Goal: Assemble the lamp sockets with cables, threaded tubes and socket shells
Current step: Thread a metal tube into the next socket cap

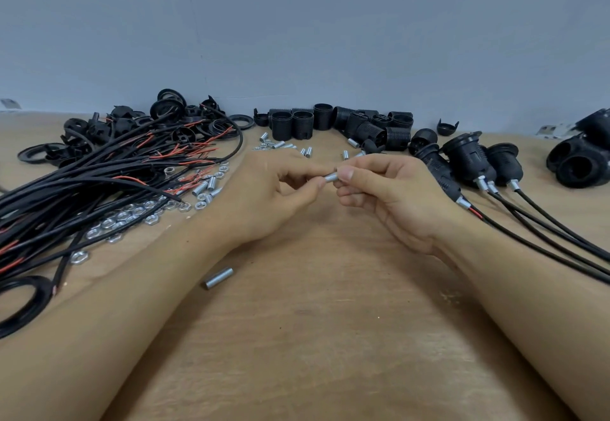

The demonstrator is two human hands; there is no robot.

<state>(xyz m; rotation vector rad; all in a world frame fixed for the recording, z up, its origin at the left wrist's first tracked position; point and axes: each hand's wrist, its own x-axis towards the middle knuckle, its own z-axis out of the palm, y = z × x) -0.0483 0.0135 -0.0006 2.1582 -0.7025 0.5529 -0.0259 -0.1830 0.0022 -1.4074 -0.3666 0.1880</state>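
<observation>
1. Both hands meet over the tabletop (330,338), pinching one threaded tube (331,176) between them
2. Left hand (274,189) fingers curl onto its left end, right hand (386,193) thumb and forefinger clamp the right end
3. Tube's long axis runs roughly left-right, right end tipped slightly up
4. Spare tube (218,278) lies below-left of the held one, cables (99,173) piled further left, finished sockets (468,160) to its right
</observation>
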